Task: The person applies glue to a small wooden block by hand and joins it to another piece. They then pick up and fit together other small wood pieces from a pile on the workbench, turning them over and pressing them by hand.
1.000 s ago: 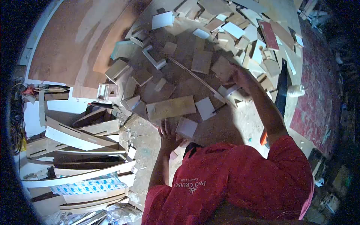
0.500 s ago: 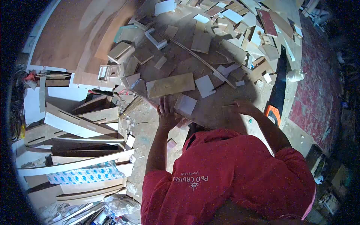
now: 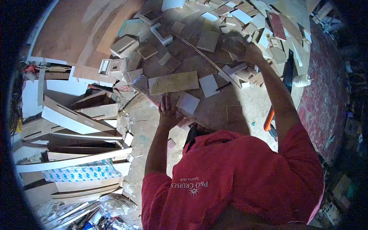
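My left hand [image 3: 167,112] lies flat at the near edge of the worktable, fingers stretched out just below a long tan wooden board [image 3: 174,82]. A pale square block [image 3: 188,103] sits close to its right. Reaching far over the table, my right hand [image 3: 248,53] is above the near side of a heap of wood offcuts [image 3: 264,37]. Its fingers look dark and blurred but stretched apart, and I make out nothing held in them. A white square piece [image 3: 209,85] and a long thin wooden strip [image 3: 207,57] lie between my hands.
Curved wooden panels [image 3: 76,163] are stacked at the left beside blue-patterned plastic [image 3: 80,171]. A large brown sheet [image 3: 82,27] leans at the upper left. To the right are a handsaw with an orange handle [image 3: 269,119] and a red-stained surface [image 3: 316,92].
My right hand has moved from the near part of the table up and away to the offcut heap. A thin stick is left lying where it was. My left hand stays put.
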A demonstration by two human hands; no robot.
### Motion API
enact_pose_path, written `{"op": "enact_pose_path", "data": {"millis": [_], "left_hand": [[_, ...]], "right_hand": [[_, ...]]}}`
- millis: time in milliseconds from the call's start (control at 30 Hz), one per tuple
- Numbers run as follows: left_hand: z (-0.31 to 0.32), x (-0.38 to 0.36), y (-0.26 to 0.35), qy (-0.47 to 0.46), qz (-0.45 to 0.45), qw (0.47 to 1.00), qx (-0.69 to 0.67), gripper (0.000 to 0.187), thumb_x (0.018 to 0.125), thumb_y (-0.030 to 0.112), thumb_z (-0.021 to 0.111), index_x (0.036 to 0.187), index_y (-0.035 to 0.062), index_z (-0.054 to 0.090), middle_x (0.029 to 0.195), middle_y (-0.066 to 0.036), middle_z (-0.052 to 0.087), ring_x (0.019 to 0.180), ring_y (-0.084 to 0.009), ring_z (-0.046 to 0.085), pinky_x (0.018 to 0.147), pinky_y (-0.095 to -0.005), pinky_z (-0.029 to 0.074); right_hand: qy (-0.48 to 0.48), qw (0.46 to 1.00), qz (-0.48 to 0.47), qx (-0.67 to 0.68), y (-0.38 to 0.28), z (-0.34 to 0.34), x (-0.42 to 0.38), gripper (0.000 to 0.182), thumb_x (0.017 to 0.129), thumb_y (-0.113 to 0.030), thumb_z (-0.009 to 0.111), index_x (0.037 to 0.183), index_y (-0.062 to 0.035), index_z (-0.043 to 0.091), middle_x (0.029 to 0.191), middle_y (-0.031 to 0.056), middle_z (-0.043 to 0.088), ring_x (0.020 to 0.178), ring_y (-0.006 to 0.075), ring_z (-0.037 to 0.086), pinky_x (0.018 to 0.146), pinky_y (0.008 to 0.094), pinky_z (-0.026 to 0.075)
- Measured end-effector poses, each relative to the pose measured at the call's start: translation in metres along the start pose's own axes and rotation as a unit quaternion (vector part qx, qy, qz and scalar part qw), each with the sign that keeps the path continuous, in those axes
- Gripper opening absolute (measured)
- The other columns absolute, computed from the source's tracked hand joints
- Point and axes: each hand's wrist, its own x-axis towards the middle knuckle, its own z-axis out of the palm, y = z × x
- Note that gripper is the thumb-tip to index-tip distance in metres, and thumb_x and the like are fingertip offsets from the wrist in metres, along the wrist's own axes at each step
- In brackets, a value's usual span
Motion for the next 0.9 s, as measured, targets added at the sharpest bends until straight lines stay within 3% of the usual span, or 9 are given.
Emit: {"op": "enact_pose_path", "data": {"millis": [100,167,200,267,367,400,500,800,900], "left_hand": [[0.001,-0.001,0.001,0.021,0.004,1.000,-0.013,0.094,0.054,0.043,0.075,0.134,0.0215,0.031,0.145,-0.017,0.006,0.132,-0.0399,0.006,0.099,-0.0578,0.019],[-0.005,0.000,0.004,0.007,-0.005,1.000,-0.008,0.094,0.054,0.043,0.075,0.134,0.0222,0.031,0.145,-0.017,0.006,0.132,-0.0400,0.006,0.098,-0.0584,0.019],[-0.007,0.001,0.006,-0.006,-0.010,1.000,-0.004,0.094,0.054,0.043,0.075,0.135,0.0229,0.031,0.145,-0.017,0.006,0.132,-0.0401,0.005,0.098,-0.0590,0.019],[-0.006,0.001,0.004,-0.005,-0.014,1.000,-0.017,0.094,0.054,0.043,0.075,0.134,0.0232,0.031,0.145,-0.018,0.006,0.132,-0.0404,0.005,0.098,-0.0594,0.019],[-0.007,0.001,0.005,-0.012,-0.017,1.000,-0.022,0.092,0.055,0.043,0.075,0.134,0.0228,0.032,0.145,-0.018,0.006,0.132,-0.0410,0.005,0.097,-0.0596,0.020],[-0.008,0.002,0.006,-0.021,-0.019,1.000,-0.013,0.091,0.055,0.043,0.074,0.133,0.0222,0.033,0.145,-0.018,0.006,0.132,-0.0413,0.005,0.098,-0.0594,0.020],[0.004,0.000,-0.001,0.003,-0.008,1.000,0.006,0.089,0.057,0.044,0.073,0.133,0.0209,0.033,0.145,-0.018,0.007,0.132,-0.0421,0.006,0.097,-0.0593,0.021],[-0.001,0.003,0.000,0.048,0.039,0.998,-0.012,0.087,0.061,0.047,0.070,0.133,0.0184,0.032,0.143,-0.021,0.010,0.130,-0.0450,0.010,0.096,-0.0599,0.023],[0.004,0.003,-0.002,0.054,0.047,0.997,0.004,0.088,0.062,0.050,0.069,0.133,0.0166,0.031,0.143,-0.022,0.010,0.129,-0.0463,0.011,0.095,-0.0615,0.023]], "right_hand": [[-0.012,0.999,0.012,-0.040,0.002,-0.006,0.017,0.076,0.057,-0.034,0.075,0.123,-0.0129,0.045,0.119,0.0190,0.047,0.106,0.0369,0.048,0.088,0.0409,0.041],[0.199,0.963,-0.011,-0.181,-0.036,-0.023,0.001,0.072,0.062,-0.032,0.073,0.124,-0.0121,0.044,0.123,0.0200,0.044,0.113,0.0350,0.042,0.092,0.0419,0.038],[0.160,0.974,-0.005,-0.160,-0.050,-0.027,-0.004,0.068,0.067,-0.030,0.070,0.126,-0.0129,0.042,0.126,0.0199,0.041,0.116,0.0333,0.040,0.092,0.0425,0.037],[0.243,0.943,-0.185,0.133,-0.069,0.006,-0.022,0.058,0.069,-0.028,0.068,0.121,-0.0113,0.048,0.117,0.0174,0.049,0.110,0.0323,0.046,0.091,0.0407,0.038],[-0.055,0.975,-0.175,0.126,-0.104,0.037,-0.075,0.033,0.071,-0.022,0.067,0.099,-0.0063,0.060,0.101,0.0119,0.060,0.102,0.0323,0.051,0.088,0.0405,0.040],[-0.021,0.961,-0.270,0.047,-0.104,0.063,-0.091,0.033,0.071,-0.022,0.067,0.099,-0.0072,0.060,0.104,0.0124,0.059,0.102,0.0318,0.051,0.088,0.0412,0.041],[0.024,0.958,-0.280,0.053,-0.100,0.096,-0.146,0.034,0.072,-0.020,0.065,0.104,-0.0076,0.059,0.104,0.0136,0.057,0.102,0.0316,0.051,0.089,0.0413,0.040],[-0.028,0.983,-0.047,0.175,-0.099,0.060,-0.172,0.038,0.074,-0.015,0.062,0.110,-0.0065,0.056,0.108,0.0148,0.056,0.101,0.0310,0.052,0.086,0.0389,0.044],[-0.050,0.995,-0.085,-0.023,-0.085,0.051,-0.156,0.036,0.074,-0.019,0.060,0.108,-0.0075,0.057,0.098,0.0172,0.058,0.093,0.0310,0.057,0.079,0.0395,0.047]]}}
